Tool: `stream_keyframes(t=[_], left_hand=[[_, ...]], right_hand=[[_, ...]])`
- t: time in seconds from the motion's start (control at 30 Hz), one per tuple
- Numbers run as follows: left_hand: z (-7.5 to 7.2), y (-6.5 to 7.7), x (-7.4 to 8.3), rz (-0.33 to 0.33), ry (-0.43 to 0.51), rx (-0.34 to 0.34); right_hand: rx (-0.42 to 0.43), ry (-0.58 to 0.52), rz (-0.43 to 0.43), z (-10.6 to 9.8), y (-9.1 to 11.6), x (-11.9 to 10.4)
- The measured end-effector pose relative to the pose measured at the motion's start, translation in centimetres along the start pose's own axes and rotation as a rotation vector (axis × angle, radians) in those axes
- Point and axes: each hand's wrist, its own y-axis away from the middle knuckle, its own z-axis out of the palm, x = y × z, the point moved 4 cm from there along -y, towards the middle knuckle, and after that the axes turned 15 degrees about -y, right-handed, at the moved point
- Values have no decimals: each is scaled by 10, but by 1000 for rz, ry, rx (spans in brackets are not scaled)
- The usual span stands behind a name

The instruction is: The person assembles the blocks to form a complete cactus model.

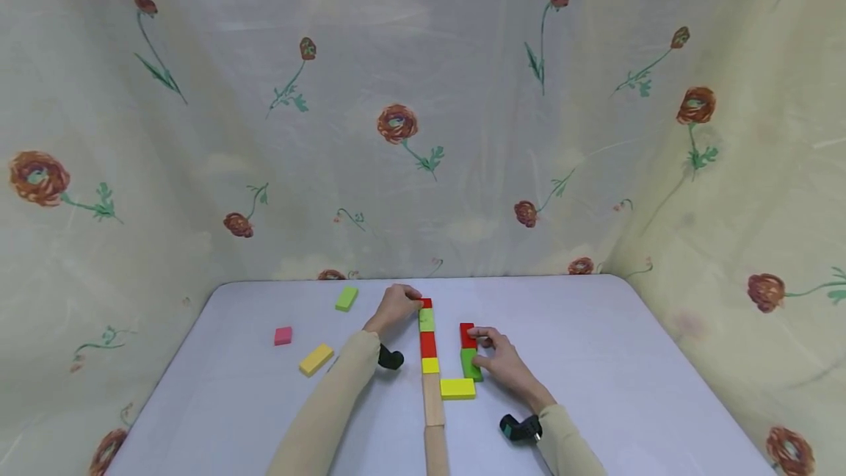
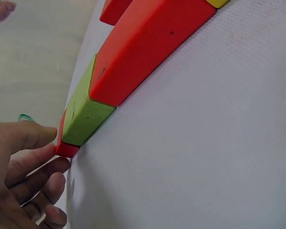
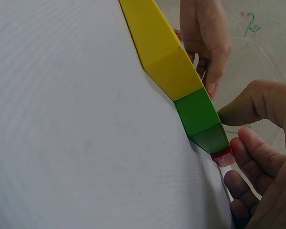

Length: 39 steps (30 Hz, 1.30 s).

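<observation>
A line of blocks runs away from me, with two wooden blocks (image 1: pixel 433 402) nearest, then a small yellow block (image 1: pixel 430 365), a red block (image 1: pixel 428 344) and a light green block (image 1: pixel 427 320). At its far end my left hand (image 1: pixel 396 305) pinches a small red block (image 2: pixel 66 150) between thumb and fingers. To the right, a long yellow block (image 1: pixel 457 388) juts sideways from the line. A green block (image 1: pixel 470 364) and another red block (image 1: pixel 467 335) continue from it. My right hand (image 1: pixel 505 364) touches these two, thumb at the green one, index finger at the red one.
Left of the line, a light green block (image 1: pixel 346 298), a pink block (image 1: pixel 283 336) and a yellow-orange block (image 1: pixel 316 360) lie loose on the white table (image 1: pixel 225 388). A flower-patterned curtain (image 1: pixel 463 189) hangs behind the far table edge.
</observation>
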Motion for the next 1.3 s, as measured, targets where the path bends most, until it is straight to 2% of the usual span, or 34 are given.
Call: stream_keyframes(t=[0.27,0.43,0.73,0.9,1.1,1.3], left_hand=[[-8,7,-2,-7,-2,17],[-19,10,-11,-33,-27,49],[-57,17,-31,-21,-72,183],[-73,21,-49,-54,-124,270],[-82,23,-69,-132,-260,378],[-87,26,-76,-184,-352,407]], right_hand=[[-4,4,-11,-2,-1,1],[-7,0,-12,-2,-2,3],[-11,5,-22,-3,-3,5],[-18,7,-16,-1,-4,4],[-17,17,-11,1,-5,4],[-9,0,-2,1,-4,4]])
